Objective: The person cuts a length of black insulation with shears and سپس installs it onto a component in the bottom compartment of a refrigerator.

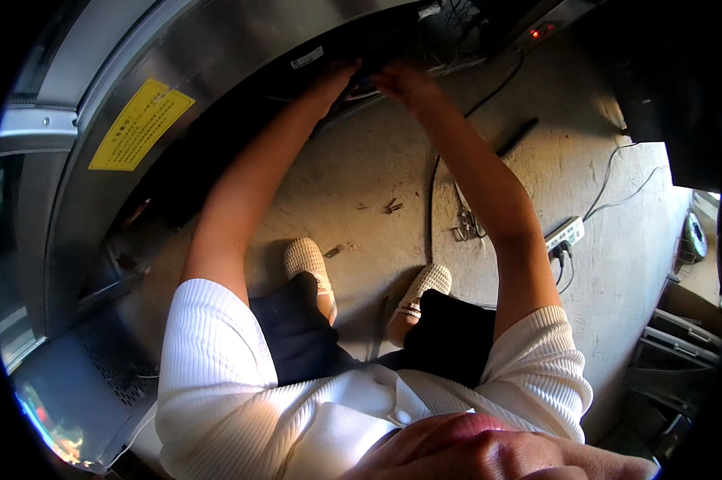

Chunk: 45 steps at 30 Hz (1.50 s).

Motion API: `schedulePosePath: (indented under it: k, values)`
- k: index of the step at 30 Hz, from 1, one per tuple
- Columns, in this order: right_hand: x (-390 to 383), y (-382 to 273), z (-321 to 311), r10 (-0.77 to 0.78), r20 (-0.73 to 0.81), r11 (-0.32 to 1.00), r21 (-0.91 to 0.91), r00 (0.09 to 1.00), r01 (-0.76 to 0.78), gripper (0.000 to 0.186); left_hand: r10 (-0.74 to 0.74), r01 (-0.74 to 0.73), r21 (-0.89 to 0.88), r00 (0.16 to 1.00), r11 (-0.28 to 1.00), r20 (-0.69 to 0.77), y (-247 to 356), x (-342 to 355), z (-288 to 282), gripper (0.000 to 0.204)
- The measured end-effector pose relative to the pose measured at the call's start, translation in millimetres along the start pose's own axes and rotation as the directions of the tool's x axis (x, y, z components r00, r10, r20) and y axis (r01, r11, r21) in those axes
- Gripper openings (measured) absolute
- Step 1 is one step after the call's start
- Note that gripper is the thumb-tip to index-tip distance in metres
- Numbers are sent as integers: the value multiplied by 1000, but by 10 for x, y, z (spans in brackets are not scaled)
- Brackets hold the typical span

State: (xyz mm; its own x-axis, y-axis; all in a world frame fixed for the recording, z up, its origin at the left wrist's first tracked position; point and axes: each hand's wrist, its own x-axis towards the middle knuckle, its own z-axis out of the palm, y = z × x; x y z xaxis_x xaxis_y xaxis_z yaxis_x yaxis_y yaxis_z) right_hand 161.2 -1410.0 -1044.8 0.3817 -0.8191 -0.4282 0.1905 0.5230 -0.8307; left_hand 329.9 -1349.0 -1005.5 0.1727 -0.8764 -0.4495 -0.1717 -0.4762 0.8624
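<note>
Both bare hands are extended into the dark cavity of a steel cabinet, set along the upper edge of the view above a bare floor. The left hand is held just beside the right hand, both near the cavity's lower lip. The fingers of both are bent inward, but whether anything is gripped cannot be told in the shadow. Most of the cavity's contents are lost in darkness (a small white label is caught by the light inside).

The cabinet's front is formed of smooth, brushed grey metal, curved by the lens, and a rectangular yellow sticker is fixed flat to it. A red light is lit at the upper right. Black plugs are seated in an oblong white power strip on the floor, right of the right forearm. A slim black cable is stretched across the rough, grey-tan surface, where small brown scraps are scattered. Cream shoes of knobbly weave and a white ribbed top are worn.
</note>
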Motion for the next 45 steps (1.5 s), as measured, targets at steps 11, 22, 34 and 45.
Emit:
schedulePosePath:
  k: [11, 22, 34, 45]
  values:
    - [107, -130, 139, -90, -47, 961, -268, 995, 74, 22, 270, -143, 335, 889, 931, -371, -118, 294, 92, 49]
    - [588, -133, -444, -336, 62, 461, -860, 940, 221, 22, 355, -112, 453, 791, 884, -497, -105, 293, 265, 48]
    - [743, -261, -513, -108, 165, 945, -288, 980, 153, 32, 367, -170, 367, 729, 914, -578, -10, 608, 631, 49]
    - [1335, 144, -867, -535, 66, 726, -473, 842, 499, 26, 552, -406, 394, 730, 824, -403, -167, 402, 477, 41]
